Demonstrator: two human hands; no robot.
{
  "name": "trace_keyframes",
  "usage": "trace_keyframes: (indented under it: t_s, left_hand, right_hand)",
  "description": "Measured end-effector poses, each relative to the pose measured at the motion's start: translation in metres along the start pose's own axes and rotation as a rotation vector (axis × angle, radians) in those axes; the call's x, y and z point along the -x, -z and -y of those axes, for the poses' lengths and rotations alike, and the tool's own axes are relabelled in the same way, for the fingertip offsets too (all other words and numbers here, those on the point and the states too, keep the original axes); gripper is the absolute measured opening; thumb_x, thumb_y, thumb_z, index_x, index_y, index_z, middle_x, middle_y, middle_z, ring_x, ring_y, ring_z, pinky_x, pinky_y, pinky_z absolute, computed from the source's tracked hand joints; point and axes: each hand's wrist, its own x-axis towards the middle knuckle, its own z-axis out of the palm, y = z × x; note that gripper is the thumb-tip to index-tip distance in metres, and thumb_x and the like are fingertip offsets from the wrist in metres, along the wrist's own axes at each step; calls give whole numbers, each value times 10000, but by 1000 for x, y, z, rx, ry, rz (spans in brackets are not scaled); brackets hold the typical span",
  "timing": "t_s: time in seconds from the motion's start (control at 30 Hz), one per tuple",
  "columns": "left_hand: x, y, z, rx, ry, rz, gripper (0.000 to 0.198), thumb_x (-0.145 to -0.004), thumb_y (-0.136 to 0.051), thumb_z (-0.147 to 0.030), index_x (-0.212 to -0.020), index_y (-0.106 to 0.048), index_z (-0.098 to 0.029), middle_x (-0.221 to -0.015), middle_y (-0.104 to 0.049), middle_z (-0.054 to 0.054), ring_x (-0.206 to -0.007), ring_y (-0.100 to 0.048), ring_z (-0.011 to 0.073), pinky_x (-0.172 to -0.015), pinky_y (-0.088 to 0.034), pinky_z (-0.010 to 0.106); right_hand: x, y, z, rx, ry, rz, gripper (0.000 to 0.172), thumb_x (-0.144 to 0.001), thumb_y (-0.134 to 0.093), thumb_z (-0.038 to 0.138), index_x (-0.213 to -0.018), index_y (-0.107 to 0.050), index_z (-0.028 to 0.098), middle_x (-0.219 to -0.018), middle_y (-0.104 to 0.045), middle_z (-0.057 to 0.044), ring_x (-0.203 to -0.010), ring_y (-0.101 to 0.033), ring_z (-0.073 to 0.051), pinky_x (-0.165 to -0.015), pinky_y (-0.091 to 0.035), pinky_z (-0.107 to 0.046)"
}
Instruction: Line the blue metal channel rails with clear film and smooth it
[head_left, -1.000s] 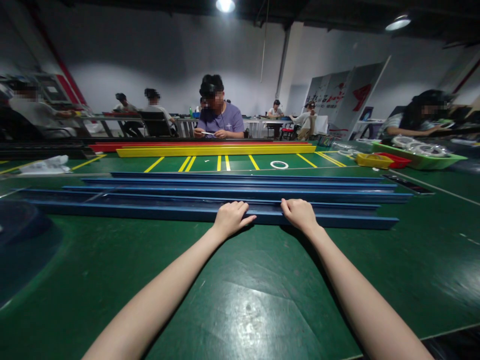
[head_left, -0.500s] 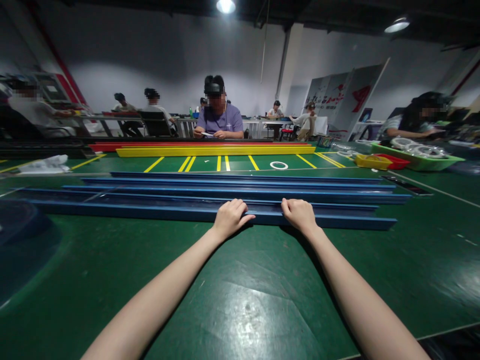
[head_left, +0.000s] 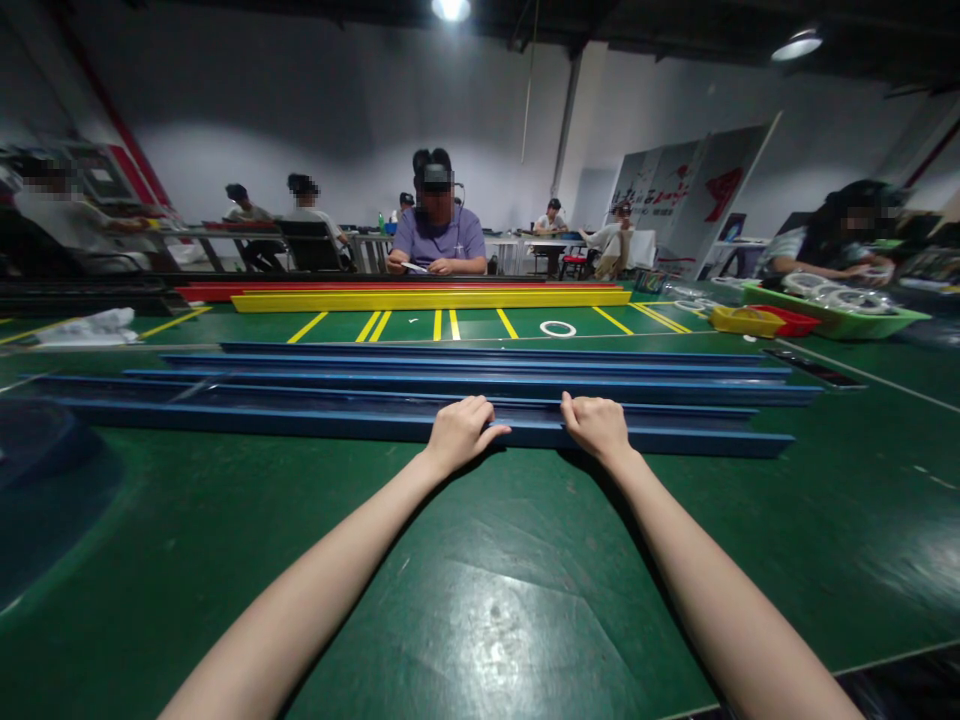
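Observation:
A long blue channel strip [head_left: 300,422] lies crosswise on the green table in front of me. My left hand [head_left: 459,432] is curled over its near wall, thumb pointing right along the edge. To the right of it, my right hand [head_left: 598,424] grips the same wall with bent fingers. The fingertips of both hands are hidden inside the channel. Right behind lie more blue channel strips [head_left: 637,387], roughly parallel to the held one. Across the left part of the strips runs a thin clear band [head_left: 196,388].
Yellow [head_left: 427,301] and red strips [head_left: 196,293] lie farther back, near a white ring [head_left: 558,329]. At right are a phone [head_left: 817,370], a yellow tray [head_left: 744,322] and a green basket [head_left: 874,326] of rings. A dark blue object [head_left: 52,490] is at left. A person [head_left: 442,240] sits opposite.
Both hands and the blue strips stay almost in place. The person at the far right has moved their hands slightly.

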Motion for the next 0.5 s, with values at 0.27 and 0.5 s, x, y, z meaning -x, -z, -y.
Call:
trace_keyframes:
  t_s: [0.27, 0.5]
  left_hand:
    - [0, 0, 0, -5, -11, 15, 383, -841, -318, -478, -704, -493, -166, -697, -529, 21, -671, -483, 127, -563, -323, 230]
    - [2, -3, -1, -43, -8, -7, 386, -845, -307, -475, -720, -499, -164, -726, -533, 32, -693, -480, 132, -574, -326, 234]
  right_hand:
    - [1, -1, 0, -9, 33, -33, 577, -856, -202, 349, -548, -641, 138, -575, -629, -90, -514, -556, -129, -469, -217, -239]
    - [-3, 8, 6, 33, -35, 128, 535, -847, -219, 357, -660, -679, 158, -684, -654, -107, -628, -598, -173, -523, -321, -229]
